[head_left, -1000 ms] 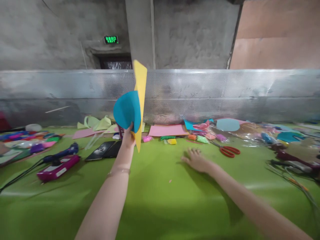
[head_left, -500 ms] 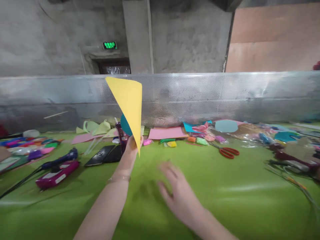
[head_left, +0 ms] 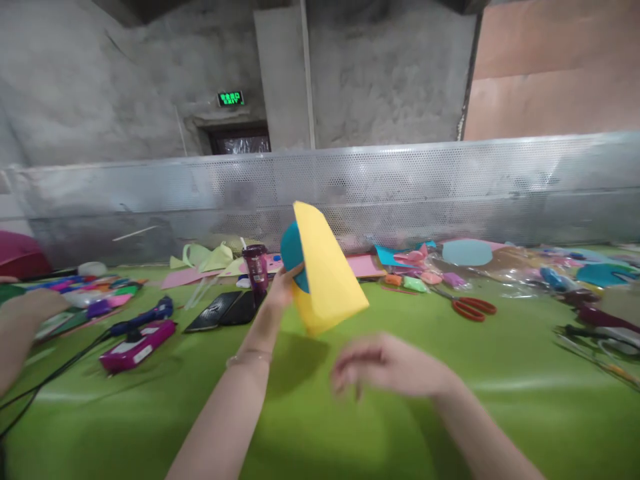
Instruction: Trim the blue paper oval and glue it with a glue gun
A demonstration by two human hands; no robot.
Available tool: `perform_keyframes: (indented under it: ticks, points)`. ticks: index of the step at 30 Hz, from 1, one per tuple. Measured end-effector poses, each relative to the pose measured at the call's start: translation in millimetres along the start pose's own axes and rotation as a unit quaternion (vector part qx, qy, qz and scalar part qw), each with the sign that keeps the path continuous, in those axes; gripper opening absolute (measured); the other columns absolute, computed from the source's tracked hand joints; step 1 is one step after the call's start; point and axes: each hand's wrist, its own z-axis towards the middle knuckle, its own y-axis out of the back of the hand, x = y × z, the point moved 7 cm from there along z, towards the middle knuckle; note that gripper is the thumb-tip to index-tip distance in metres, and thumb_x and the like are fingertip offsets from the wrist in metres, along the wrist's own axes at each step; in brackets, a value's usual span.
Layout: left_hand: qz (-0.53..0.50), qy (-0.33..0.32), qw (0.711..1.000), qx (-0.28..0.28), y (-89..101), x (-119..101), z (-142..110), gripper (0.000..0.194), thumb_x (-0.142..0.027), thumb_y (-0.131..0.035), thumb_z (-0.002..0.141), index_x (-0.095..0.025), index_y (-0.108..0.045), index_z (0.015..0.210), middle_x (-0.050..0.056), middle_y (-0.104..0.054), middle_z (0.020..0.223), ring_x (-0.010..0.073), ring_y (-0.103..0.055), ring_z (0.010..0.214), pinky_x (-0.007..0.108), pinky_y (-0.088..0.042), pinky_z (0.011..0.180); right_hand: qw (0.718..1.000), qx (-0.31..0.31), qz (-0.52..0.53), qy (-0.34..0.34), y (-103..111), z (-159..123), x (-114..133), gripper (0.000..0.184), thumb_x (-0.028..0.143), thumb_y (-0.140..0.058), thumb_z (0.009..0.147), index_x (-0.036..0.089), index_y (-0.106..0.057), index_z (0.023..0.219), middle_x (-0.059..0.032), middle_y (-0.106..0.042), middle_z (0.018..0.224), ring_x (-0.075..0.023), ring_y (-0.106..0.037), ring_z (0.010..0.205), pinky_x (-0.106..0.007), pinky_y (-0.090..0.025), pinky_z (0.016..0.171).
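A yellow paper sheet [head_left: 330, 267] with a blue paper circle [head_left: 293, 252] on its left face stands on edge above the green tabletop. My left hand [head_left: 283, 287] is closed on the sheet's left side, its fingers partly hidden behind the paper. To the right and lower, my right hand [head_left: 390, 363] hovers over the tabletop, apart from the sheet. Its fingers droop, loosely bent and blurred, and I see nothing in them.
Left of my arm are two dark phones [head_left: 220, 312], a drink cup [head_left: 256, 267] and a magenta power strip [head_left: 137, 347]. Red-handled scissors [head_left: 473, 308] lie to the right. Another person's hand [head_left: 35, 310] reaches in at the left. A perforated metal panel [head_left: 400, 193] runs along the back.
My left hand has lowered the yellow sheet and moved it right, turning it so more of the blue circle shows. My right hand's fingers, earlier spread, now bend downward. Another person's arm has appeared at left.
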Motion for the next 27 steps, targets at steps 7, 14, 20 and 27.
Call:
perform_keyframes:
  ticks: [7,14,20,27]
  points:
    - [0.059,-0.017,0.998,0.033,-11.9,-6.8,-6.8,0.051,-0.027,-0.079,0.053,-0.014,-0.062,0.099,0.014,-0.067,0.102,0.0310,-0.062,0.093,0.045,-0.049,0.082,0.782,-0.586,-0.196,-0.083,190.7,-34.0,-35.2,0.038,0.048,-0.037,0.083,0.016,-0.056,0.087,-0.0089,-0.063,0.082,-0.0190,-0.059,0.074,-0.029,-0.047,0.063]
    - [0.088,-0.033,0.995,0.033,-15.3,-15.7,-10.0,0.058,-0.025,-0.077,0.057,-0.021,-0.056,0.111,0.011,-0.059,0.116,0.0294,-0.057,0.103,0.042,-0.047,0.085,0.889,-0.428,-0.160,-0.014,171.8,-12.3,-40.1,0.062,0.050,-0.046,0.079,0.016,-0.033,0.130,-0.0120,-0.048,0.124,-0.0213,-0.047,0.112,-0.032,-0.042,0.089]
    - [0.095,-0.034,0.995,0.009,-5.7,-13.4,-2.7,0.049,-0.028,-0.076,0.057,-0.019,-0.061,0.102,0.010,-0.062,0.112,0.0287,-0.058,0.101,0.040,-0.047,0.085,0.917,-0.363,-0.133,-0.100,189.7,-21.4,-82.2,0.036,0.040,-0.061,0.071,0.015,-0.062,0.096,-0.0101,-0.065,0.099,-0.0262,-0.060,0.089,-0.039,-0.048,0.078]
    - [0.133,-0.093,0.982,-0.100,10.7,-22.0,-2.9,0.037,-0.042,-0.070,0.063,-0.017,-0.065,0.090,0.010,-0.067,0.101,0.0281,-0.060,0.097,0.040,-0.046,0.083,0.871,-0.479,-0.071,-0.088,200.1,-30.0,-95.6,0.029,0.040,-0.053,0.076,0.015,-0.064,0.086,-0.0099,-0.066,0.095,-0.0233,-0.063,0.085,-0.036,-0.050,0.074]
